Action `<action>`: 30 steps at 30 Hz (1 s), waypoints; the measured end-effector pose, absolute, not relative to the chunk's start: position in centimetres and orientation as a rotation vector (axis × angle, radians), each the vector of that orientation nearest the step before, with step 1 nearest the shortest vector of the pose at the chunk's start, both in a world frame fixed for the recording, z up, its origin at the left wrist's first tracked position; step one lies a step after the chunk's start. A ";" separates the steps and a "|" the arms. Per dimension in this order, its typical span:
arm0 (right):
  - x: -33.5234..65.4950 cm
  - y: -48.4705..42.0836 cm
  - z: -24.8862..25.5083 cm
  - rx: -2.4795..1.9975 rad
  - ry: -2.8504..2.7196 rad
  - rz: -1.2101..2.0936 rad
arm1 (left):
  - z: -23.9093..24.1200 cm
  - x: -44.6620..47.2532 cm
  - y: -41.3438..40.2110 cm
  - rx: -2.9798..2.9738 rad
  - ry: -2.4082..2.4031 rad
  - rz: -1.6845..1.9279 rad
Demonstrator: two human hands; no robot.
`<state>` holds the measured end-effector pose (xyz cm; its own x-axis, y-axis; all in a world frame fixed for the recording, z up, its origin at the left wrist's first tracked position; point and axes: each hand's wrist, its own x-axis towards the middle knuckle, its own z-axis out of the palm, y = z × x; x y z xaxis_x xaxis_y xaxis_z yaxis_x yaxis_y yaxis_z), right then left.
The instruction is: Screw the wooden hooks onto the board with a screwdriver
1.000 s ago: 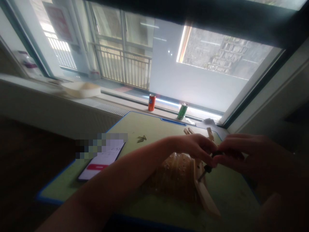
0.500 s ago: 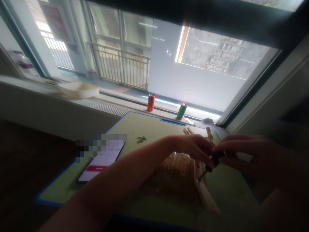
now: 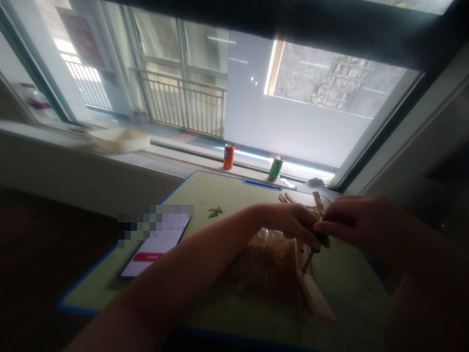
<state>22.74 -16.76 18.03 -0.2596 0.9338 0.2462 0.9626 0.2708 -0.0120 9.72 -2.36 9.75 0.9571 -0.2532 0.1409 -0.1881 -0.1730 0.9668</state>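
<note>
The screwdriver [image 3: 309, 254] slants down and to the left from the closed fingers of the right hand [image 3: 357, 225] and left hand [image 3: 293, 222], its tip on the wooden slat [image 3: 315, 299].

Big window [image 3: 256, 98] ahead, daylight flooding in, room itself dim. Railing [image 3: 183, 105] outside. Sill [image 3: 205, 154] runs below the glass.
</note>
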 end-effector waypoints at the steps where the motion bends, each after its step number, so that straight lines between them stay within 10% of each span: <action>1: 22.8 -16.8 18.1 -1.743 -2.346 -0.173 | 9.8 9.7 -2.3 1.735 -0.322 -0.069; 30: 22.8 -17.2 18.0 -1.800 -2.404 -0.007 | 9.3 9.7 -2.2 1.636 -0.227 -0.032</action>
<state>22.80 -17.18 18.03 -0.2754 0.9546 0.1139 0.9552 0.2851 -0.0792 9.72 -2.19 9.32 0.9791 -0.1666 0.1166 -0.1282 -0.0605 0.9899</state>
